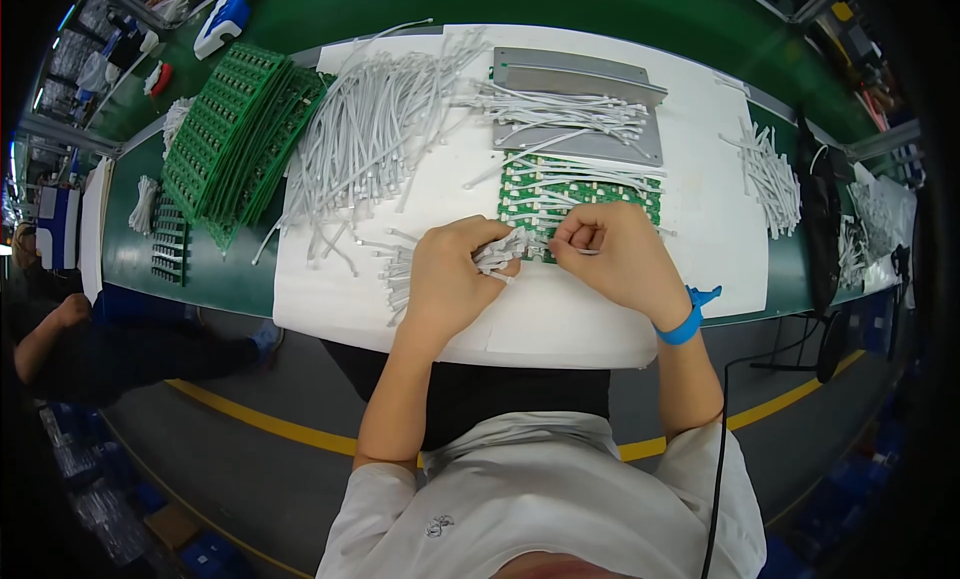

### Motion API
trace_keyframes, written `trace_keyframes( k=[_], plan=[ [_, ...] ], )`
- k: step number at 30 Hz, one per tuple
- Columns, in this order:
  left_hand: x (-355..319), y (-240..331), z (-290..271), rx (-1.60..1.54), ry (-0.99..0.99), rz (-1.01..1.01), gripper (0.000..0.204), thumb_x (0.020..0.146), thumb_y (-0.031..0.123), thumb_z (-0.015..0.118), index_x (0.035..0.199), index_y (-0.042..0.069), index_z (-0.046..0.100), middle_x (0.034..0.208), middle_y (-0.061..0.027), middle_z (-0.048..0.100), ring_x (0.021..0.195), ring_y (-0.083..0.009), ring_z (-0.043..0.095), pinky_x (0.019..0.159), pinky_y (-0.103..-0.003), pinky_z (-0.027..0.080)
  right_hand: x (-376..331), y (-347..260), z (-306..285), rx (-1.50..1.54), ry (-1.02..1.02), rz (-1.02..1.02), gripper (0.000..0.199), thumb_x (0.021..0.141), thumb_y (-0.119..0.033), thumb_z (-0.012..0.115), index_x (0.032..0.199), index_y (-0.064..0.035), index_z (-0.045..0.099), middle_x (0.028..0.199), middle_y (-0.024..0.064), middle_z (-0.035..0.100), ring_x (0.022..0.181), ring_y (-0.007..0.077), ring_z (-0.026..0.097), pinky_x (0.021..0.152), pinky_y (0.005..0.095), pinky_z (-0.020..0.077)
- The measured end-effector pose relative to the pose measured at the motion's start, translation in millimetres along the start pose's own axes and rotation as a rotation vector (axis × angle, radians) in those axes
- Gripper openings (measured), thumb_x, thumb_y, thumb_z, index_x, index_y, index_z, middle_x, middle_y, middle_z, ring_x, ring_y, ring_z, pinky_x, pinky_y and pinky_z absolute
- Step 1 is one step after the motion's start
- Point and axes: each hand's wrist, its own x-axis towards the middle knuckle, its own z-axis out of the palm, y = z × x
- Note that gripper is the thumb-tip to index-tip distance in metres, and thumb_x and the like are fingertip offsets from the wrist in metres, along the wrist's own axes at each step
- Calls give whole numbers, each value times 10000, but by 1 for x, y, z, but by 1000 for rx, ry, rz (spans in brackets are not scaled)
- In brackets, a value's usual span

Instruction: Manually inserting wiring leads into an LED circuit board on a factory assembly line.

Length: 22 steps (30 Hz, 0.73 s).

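My left hand is closed around a bundle of white cables; their connector ends stick out toward the right, and their tails fan out on the left. Close beside it, the thumb and fingers of my right hand pinch a white cable, its tip mostly hidden by the fingers. Both hands are at the near edge of a green circuit board with small white connectors. Several white cables lie across this board. Behind it, more white cables rest on a grey metal plate.
A large heap of white cables lies at the left, next to a leaning stack of green circuit boards. Another cable pile is at the right. A blue wrist strap circles my right wrist. Another person's arm shows far left.
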Motion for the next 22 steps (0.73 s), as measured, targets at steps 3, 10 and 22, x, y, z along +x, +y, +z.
trace_keyframes(
  k=[3, 10, 22],
  plan=[
    [1, 3, 0, 34, 6, 16, 129, 803, 55, 813, 869, -28, 739, 740, -123, 690, 586, -166, 583, 550, -304, 426, 4, -3, -3, -29, -59, 47, 94, 832, -70, 770, 835, 20, 740, 642, 30, 626, 577, 95, 520, 563, 261, 439],
    [0, 3, 3, 17, 38, -5, 142, 792, 66, 817, 852, -26, 727, 729, -132, 668, 574, -206, 571, 552, -321, 425, 9, -11, 5, -113, 25, -17, 73, 818, -55, 757, 832, 13, 737, 655, 51, 632, 589, 115, 540, 567, 278, 446],
    [0, 2, 4, 39, 51, 44, 164, 783, 72, 832, 852, -29, 723, 729, -143, 660, 580, -249, 584, 557, -335, 431, 5, 3, 12, 27, 52, -6, 101, 789, -85, 776, 791, 5, 730, 680, 105, 698, 608, 180, 674, 597, 289, 525]
  ],
)
